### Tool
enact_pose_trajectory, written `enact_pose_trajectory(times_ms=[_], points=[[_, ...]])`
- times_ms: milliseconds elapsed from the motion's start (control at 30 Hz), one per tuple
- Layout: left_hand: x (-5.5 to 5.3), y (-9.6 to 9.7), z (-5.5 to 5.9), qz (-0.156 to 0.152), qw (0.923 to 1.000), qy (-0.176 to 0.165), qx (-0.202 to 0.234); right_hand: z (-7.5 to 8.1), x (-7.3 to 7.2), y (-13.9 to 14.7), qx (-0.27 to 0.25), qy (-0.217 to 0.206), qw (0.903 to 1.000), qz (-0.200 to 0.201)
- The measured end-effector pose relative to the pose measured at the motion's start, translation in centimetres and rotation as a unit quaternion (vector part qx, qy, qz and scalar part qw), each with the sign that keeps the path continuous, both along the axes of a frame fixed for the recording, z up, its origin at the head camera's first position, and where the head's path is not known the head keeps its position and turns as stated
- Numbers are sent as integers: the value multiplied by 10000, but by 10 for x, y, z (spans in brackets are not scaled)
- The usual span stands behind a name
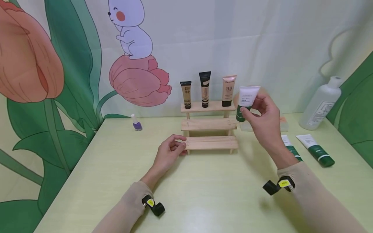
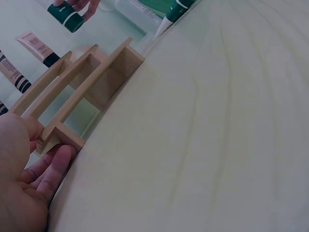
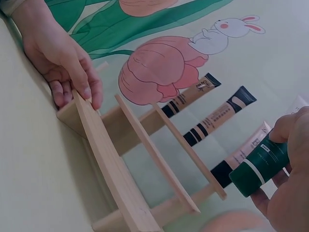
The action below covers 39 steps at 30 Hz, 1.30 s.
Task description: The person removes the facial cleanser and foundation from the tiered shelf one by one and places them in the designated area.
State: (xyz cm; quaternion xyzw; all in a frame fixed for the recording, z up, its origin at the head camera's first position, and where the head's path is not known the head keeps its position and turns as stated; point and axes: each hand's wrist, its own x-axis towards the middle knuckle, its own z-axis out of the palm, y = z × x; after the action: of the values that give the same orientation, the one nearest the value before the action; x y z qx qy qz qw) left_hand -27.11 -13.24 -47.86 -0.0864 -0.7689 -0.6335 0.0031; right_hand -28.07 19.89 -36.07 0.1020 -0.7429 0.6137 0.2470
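A three-step wooden display rack stands on the table, with a gold tube, a black-capped beige tube and a pink BB cream tube upright on its top step. My left hand grips the left end of the lowest step; the left wrist view has its fingers at the rack's end. Beside the rack's right end, my right hand holds a white-and-green tube in the air, green cap down and slightly tilted. Its green cap end overlaps the rack's top step area in the right wrist view.
Two more white-and-green tubes lie at the right, one in full view and one partly behind my right wrist. A clear flat box sits behind that hand. A white bottle and a purple nail polish bottle stand farther out.
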Motion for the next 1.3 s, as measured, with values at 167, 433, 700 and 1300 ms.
enact_pose_trajectory(times_ms=[167, 433, 700, 1300], points=[[1, 1, 1, 17, 10000, 10, -41, 2, 1, 15, -63, 36, 9998, -186], [1, 0, 0, 20, 10000, -29, -24, 1, 2, 30, 0, -61, 9989, -472], [1, 1, 0, 43, 10000, -51, -43, -14, 9, 44, 386, -540, 9948, -779], [1, 1, 2, 90, 9999, -92, -24, -82, 31, 54, 893, -988, 9869, -910]])
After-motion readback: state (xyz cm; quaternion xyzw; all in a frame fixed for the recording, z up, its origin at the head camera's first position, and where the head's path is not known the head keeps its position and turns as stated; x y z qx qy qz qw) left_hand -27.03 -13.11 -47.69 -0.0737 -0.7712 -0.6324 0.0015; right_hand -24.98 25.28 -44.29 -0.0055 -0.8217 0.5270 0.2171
